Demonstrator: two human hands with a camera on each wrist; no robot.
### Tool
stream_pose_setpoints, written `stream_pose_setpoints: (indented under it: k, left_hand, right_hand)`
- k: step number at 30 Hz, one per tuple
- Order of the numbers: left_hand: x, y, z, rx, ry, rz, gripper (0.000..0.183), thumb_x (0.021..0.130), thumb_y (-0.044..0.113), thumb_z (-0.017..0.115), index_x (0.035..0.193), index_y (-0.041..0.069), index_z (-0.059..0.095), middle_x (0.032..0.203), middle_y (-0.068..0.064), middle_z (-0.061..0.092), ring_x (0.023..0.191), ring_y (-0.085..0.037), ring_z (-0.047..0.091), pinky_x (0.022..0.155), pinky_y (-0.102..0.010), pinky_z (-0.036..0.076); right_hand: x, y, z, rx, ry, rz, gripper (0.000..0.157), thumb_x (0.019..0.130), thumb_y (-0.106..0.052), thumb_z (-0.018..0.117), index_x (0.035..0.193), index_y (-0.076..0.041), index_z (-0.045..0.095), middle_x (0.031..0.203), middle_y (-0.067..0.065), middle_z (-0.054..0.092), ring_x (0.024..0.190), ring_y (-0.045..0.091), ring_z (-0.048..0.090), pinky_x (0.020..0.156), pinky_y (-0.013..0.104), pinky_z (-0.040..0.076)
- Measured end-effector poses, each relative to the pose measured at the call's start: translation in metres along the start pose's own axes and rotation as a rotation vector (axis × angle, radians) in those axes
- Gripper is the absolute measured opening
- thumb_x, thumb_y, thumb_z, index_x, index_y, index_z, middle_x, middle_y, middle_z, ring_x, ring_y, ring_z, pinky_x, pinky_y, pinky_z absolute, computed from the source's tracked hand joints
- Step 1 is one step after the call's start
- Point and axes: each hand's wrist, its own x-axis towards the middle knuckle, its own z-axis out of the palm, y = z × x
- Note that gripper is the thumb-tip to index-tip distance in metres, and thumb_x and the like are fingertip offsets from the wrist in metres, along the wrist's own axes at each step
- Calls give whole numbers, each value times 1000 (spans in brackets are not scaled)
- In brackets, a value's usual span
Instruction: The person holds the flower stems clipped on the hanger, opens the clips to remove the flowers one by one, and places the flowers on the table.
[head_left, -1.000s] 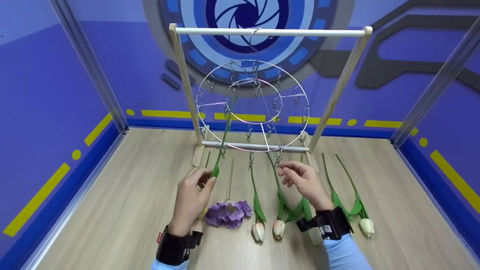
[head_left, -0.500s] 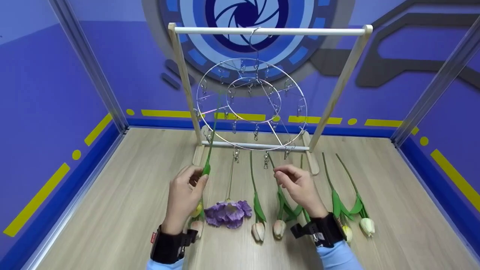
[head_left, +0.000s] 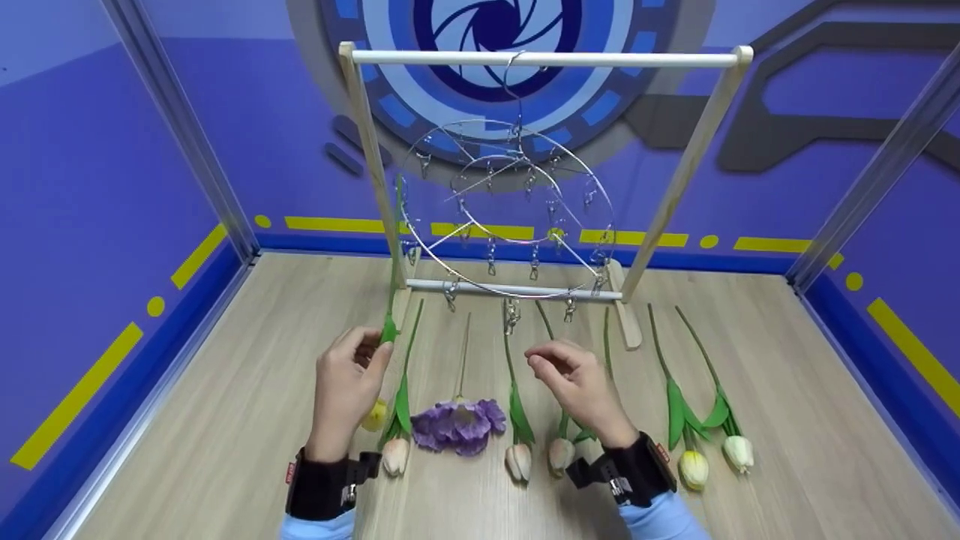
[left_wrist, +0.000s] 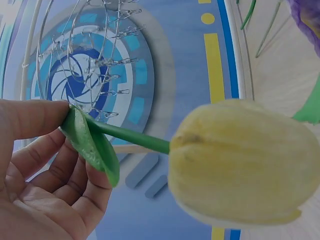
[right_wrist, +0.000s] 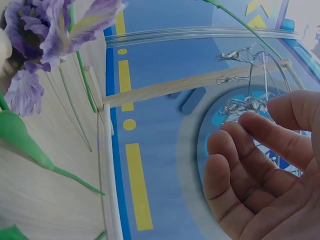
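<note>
My left hand [head_left: 349, 386] pinches a yellow tulip [left_wrist: 240, 162] at its leaf, between thumb and fingers. The flower head hangs down toward my wrist, and the stem [head_left: 395, 247] points up past the left side of the round wire clip hanger [head_left: 517, 296]. My right hand [head_left: 577, 390] is raised below the front of the hanger, its fingers loosely bent with nothing between them. Just above those fingers dangles a metal clip [head_left: 511, 315]. In the right wrist view more clips [right_wrist: 245, 105] show beyond the fingertips.
A wooden rack [head_left: 544, 58] carries the hanger by its hook. On the table lie a purple flower [head_left: 459, 427], pink tulips [head_left: 517, 463] [head_left: 395, 456], a yellow tulip [head_left: 694, 470] and a white tulip [head_left: 739, 454]. Blue walls enclose the back and sides.
My left hand has moved left with the tulip, its stem shifting to the hanger's left edge. The right hand has moved left and slightly down. The hanger has turned and its clips have shifted.
</note>
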Motion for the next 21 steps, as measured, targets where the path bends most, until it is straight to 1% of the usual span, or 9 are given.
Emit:
stream_pose_setpoints:
  k: [4, 6, 9, 13, 21]
  left_hand:
    - [1, -4, -3, 25, 0, -24, 9, 94, -1, 71, 103, -1, 73, 90, -10, 70, 78, -22, 65, 70, -27, 53]
    - [1, -5, -4, 36, -1, -48, 9, 94, -1, 72, 103, -1, 73, 91, -11, 71, 78, -21, 65, 71, -27, 53]
    - [2, -8, -7, 45, -1, -84, 9, 94, 0, 72, 103, -1, 74, 92, -11, 71, 80, -22, 65, 72, -26, 52]
    - [2, -14, -10, 67, -5, -109, 10, 94, -1, 71, 103, -1, 74, 91, -12, 71, 80, -23, 66, 72, -28, 52]
    - [2, -26, -13, 119, -16, -170, 11, 95, 1, 69, 105, -2, 74, 92, -14, 72, 81, -26, 66, 74, -33, 51]
  right_hand:
    - [-2, -1, 5, -35, -7, -41, 14, 98, 1, 66, 104, -7, 77, 94, 3, 72, 78, 9, 65, 67, 23, 54]
    - [-3, -1, 6, -58, -12, -50, 15, 98, 0, 66, 106, -8, 77, 97, 3, 73, 79, 10, 65, 69, 25, 55]
    - [-5, -2, 9, -80, -25, -29, 15, 100, -3, 66, 108, -11, 76, 99, 1, 72, 80, 10, 65, 71, 24, 54]
    - [-6, -4, 12, -91, -33, -11, 14, 100, -4, 66, 108, -10, 76, 97, -1, 71, 79, 8, 63, 70, 24, 53]
    - [-5, -5, 21, -93, -51, -21, 14, 98, -2, 66, 107, -8, 76, 93, -2, 69, 76, 9, 62, 67, 23, 52]
